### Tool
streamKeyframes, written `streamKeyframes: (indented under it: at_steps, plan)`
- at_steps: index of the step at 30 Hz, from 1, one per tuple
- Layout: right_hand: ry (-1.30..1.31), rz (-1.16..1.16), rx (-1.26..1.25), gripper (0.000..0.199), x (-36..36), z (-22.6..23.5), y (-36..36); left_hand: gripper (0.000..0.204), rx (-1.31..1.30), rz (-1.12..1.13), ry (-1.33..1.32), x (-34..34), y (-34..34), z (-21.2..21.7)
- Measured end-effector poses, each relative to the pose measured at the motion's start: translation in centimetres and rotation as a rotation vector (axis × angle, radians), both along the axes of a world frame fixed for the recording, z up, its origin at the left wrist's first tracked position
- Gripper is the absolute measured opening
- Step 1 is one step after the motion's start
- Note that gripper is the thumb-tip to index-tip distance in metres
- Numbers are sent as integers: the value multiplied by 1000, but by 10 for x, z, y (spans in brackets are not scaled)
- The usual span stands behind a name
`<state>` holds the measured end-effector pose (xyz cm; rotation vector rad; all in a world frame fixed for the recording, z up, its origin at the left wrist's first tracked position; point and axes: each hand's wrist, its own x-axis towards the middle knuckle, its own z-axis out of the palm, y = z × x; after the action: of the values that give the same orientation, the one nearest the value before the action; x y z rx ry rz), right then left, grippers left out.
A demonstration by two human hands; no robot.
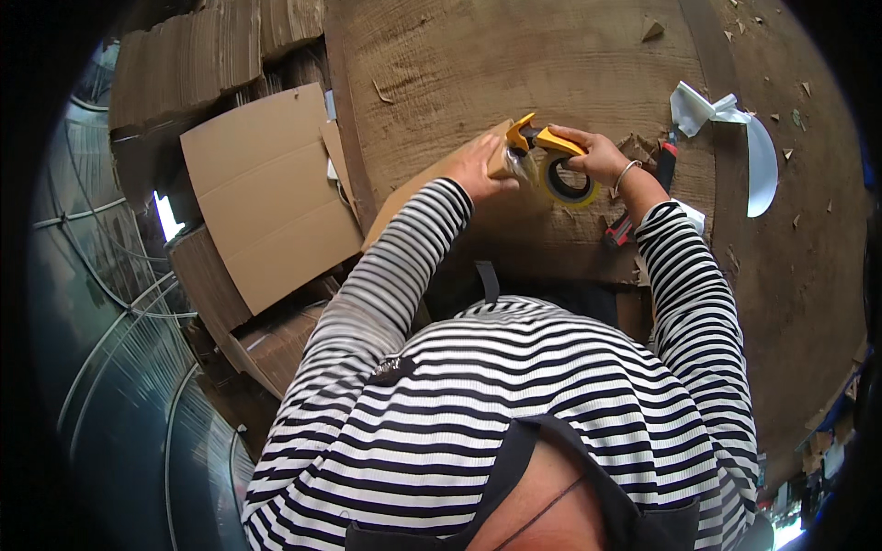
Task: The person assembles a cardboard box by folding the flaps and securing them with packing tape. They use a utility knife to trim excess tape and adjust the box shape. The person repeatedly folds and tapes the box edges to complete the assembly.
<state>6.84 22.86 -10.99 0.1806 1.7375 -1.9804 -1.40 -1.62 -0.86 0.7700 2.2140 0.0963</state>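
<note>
My left hand [480,169] grips the end of a long brown cardboard box [411,196], its fingers and thumb wrapped over the corner. In my right hand [602,159] is a tape dispenser [558,140] with a yellow handle and a black and yellow head. A roll of clear tape [552,182] hangs below the handle. The dispenser's head meets the box end beside my left fingers, and a shiny piece of tape shows there. Two red and black utility knives lie close to my right wrist: one knife [666,165] beyond it, the other knife [619,230] nearer me.
A brown work table [514,60] spreads in front, with small cardboard scraps on it. White curled backing paper [761,170] lies at the right. A flat cardboard sheet [276,197] leans at the left, by stacks of folded cardboard [188,64]. Plastic sheeting [110,367] covers the far left.
</note>
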Motion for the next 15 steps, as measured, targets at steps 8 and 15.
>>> streamKeyframes:
  at_steps: [8, 15]
  plan:
    - [-183, -217, -136, 65, 118, 42, -1, 81, 57, 75, 96, 3, 3, 7]
    - [-315, -111, 23, 66, 193, 115, -25, 79, 34, 82, 135, 7, 2, 9]
